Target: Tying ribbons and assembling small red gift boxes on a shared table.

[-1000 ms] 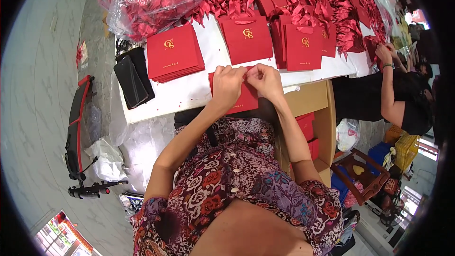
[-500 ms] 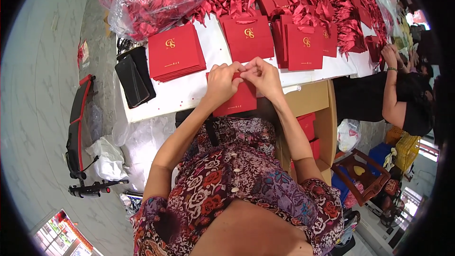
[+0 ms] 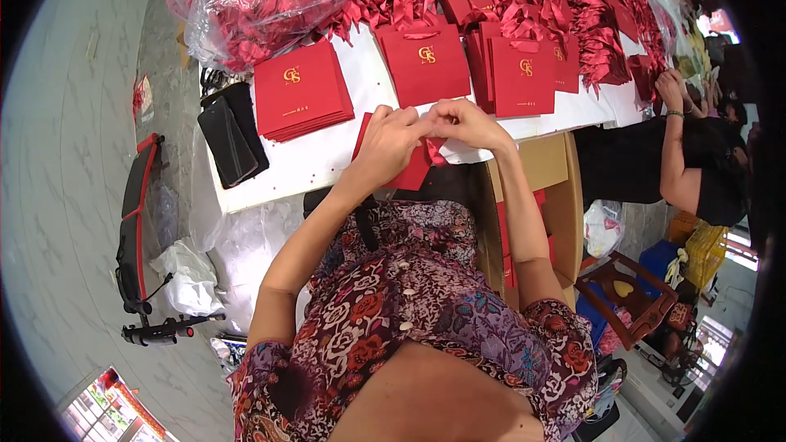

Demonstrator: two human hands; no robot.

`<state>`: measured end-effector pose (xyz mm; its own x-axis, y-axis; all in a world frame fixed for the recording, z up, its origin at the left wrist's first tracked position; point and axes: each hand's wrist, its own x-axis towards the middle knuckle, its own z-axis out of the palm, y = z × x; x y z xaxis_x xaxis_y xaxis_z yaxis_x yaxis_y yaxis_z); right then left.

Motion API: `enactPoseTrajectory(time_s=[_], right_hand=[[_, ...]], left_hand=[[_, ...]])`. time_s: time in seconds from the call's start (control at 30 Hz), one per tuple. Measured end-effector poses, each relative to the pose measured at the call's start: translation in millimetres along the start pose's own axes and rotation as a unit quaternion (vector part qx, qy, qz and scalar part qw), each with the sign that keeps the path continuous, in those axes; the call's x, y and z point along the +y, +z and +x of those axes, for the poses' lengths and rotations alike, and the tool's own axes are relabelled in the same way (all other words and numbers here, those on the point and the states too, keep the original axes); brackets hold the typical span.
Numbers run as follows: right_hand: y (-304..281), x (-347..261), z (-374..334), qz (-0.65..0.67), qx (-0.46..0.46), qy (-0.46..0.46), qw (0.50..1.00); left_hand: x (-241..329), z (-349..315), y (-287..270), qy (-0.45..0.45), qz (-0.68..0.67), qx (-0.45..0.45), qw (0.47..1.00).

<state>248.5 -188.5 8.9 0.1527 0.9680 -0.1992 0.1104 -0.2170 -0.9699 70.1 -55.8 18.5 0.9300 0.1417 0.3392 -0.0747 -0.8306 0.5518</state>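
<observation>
A flat red paper gift bag (image 3: 407, 170) with a red ribbon (image 3: 434, 150) is pinched by the left hand (image 3: 390, 142) and right hand (image 3: 467, 124) at the table's (image 3: 327, 155) near edge, beside a stack of gold-emblemed red bags (image 3: 300, 92).

White table (image 3: 327, 155) under red bags (image 3: 301, 90)

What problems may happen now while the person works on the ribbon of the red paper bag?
Two risks seem likely. The red paper bag hangs partly over the table edge, held only by the left hand and right hand, so it may slip down. The ribbon is pinched at fingertip level and may pull out or tear the paper.
</observation>
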Motion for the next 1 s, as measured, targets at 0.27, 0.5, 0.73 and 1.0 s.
enactPoseTrajectory(time_s=[0.27, 0.5, 0.73, 1.0], right_hand=[[0, 22, 8, 0.014, 0.004, -0.031, 0.999], [14, 27, 30, 0.08, 0.278, -0.014, 0.957], [9, 6, -9, -0.104, 0.221, -0.01, 0.97], [22, -27, -44, -0.306, 0.122, 0.131, 0.935]], left_hand=[[-2, 5, -9, -0.008, -0.065, 0.041, 0.997], [13, -3, 2, -0.064, -0.136, -0.02, 0.988], [-7, -8, 5, -0.15, -0.076, 0.072, 0.983], [-15, 6, 16, -0.156, -0.041, 0.098, 0.982]])
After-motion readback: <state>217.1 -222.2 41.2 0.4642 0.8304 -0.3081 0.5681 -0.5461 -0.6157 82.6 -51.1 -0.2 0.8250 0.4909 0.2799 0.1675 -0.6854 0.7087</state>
